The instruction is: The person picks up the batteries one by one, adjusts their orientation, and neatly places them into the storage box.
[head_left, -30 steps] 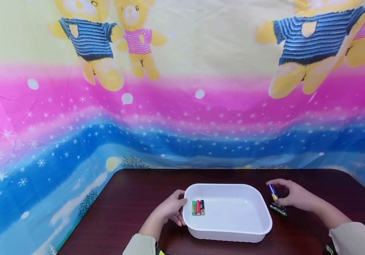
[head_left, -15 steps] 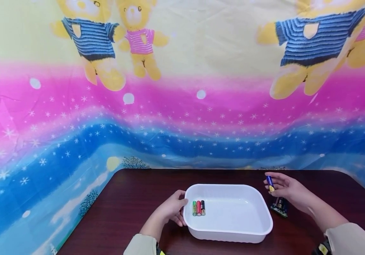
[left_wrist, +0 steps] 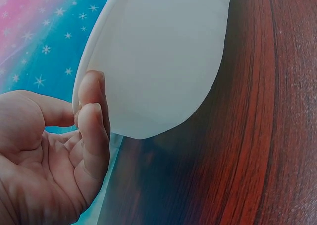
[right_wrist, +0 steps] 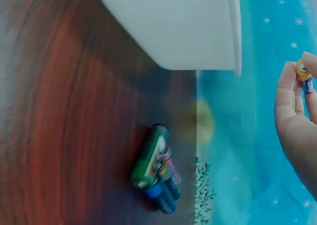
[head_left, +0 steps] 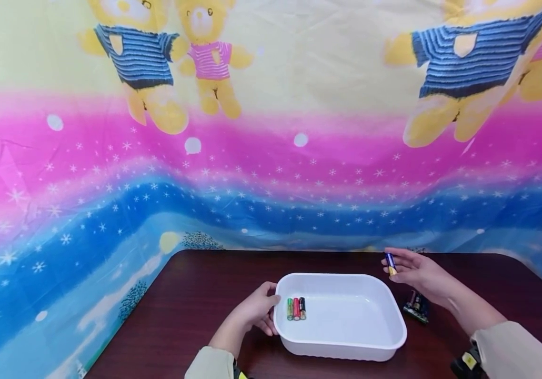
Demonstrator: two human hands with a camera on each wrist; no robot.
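A white plastic tray (head_left: 342, 337) stands on the table, and my left hand (head_left: 258, 308) grips its left rim, thumb on the edge and fingers along the outer wall. The left wrist view shows that hand (left_wrist: 64, 150) pinching the rim. Inside the tray, at its left end, a green battery (head_left: 290, 309), a red battery (head_left: 297, 309) and a black battery (head_left: 302, 309) lie side by side. My right hand (head_left: 422, 275) pinches a blue and yellow battery (head_left: 391, 264) between thumb and fingers, held above the table beyond the tray's far right corner.
More batteries (head_left: 415, 306) lie in a small pile right of the tray; the right wrist view shows a large green battery (right_wrist: 151, 155) among several smaller ones. The dark wooden table (head_left: 195, 284) ends at a printed cloth backdrop (head_left: 261, 158).
My right hand has lifted the blue and yellow battery from the pile and moved up and left with it. The left hand stays on the tray's rim.
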